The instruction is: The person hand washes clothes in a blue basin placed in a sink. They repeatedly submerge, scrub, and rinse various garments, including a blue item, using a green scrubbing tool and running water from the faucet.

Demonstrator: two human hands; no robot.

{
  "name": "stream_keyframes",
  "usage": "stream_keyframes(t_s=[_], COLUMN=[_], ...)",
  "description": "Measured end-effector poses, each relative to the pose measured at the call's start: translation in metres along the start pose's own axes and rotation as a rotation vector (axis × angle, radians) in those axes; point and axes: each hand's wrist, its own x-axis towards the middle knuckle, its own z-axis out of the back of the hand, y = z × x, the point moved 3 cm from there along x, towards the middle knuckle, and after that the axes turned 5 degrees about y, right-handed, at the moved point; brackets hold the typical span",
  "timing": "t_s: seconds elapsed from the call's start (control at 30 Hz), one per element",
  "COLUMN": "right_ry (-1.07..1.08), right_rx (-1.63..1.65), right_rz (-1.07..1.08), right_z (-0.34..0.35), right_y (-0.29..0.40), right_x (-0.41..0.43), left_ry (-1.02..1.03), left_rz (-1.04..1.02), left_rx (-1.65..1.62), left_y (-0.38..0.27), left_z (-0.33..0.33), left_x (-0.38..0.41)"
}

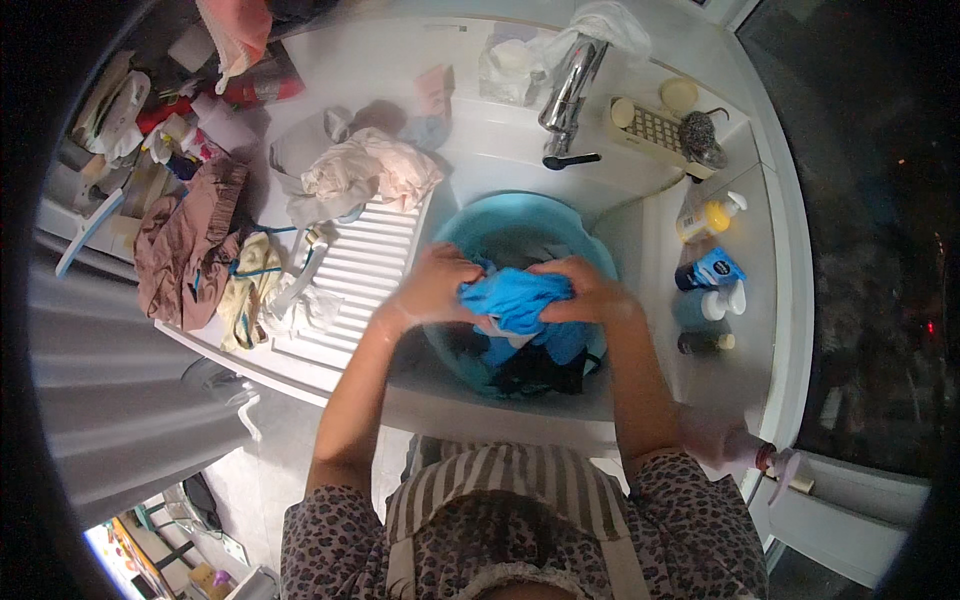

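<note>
Both hands grip a bunched bright blue cloth point(517, 296) over a teal plastic basin point(517, 206) in the sink. My left hand point(439, 285) clasps the cloth's left side, and my right hand point(581, 291) clasps its right side. A pale patch shows on the underside of the bundle. Below it in the basin lie more blue fabric and a black garment point(536, 370). Dark water or cloth fills the basin's far part; I cannot tell which.
Left, a ribbed washboard point(371, 251) borders pale pink clothing point(375, 169), brown trousers point(191, 247) and a yellowish garment point(251, 285). A chrome faucet point(566, 105) rises behind the basin. Along the right ledge stand a yellow pump bottle point(709, 217), a blue tube point(712, 270) and a soap rack point(649, 131).
</note>
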Motion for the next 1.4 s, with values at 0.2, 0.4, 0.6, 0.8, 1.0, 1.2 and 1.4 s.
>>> stream_keyframes(t_s=[0.2,0.4,0.6,0.8,1.0,1.2,1.4], right_ry=[-0.111,-0.185,-0.438,-0.655,-0.516,-0.840,-0.626], right_rx=[0.158,-0.304,0.407,0.130,-0.459,-0.270,-0.243], right_rz=[-0.060,-0.341,0.026,0.089,-0.006,-0.251,-0.218], right_z=[0.013,0.007,0.016,-0.036,-0.117,-0.071,-0.084], right_y=[0.007,-0.088,-0.090,-0.088,-0.034,-0.094,-0.086], right_x=[-0.018,-0.011,-0.004,0.060,0.055,0.087,0.087], left_ry=[-0.005,0.271,-0.336,-0.708,-0.654,-0.600,0.132], left_rz=[0.080,0.371,0.332,0.696,0.639,1.088,0.902], left_rx=[-0.425,-0.503,-0.996,-1.796,-1.441,-1.309,-0.084], left_y=[0.009,0.018,0.041,0.037,0.074,0.035,0.059], left_z=[0.030,0.018,0.010,-0.102,-0.116,-0.115,-0.124], left_x=[-0.019,-0.039,-0.054,0.004,0.012,0.011,0.002])
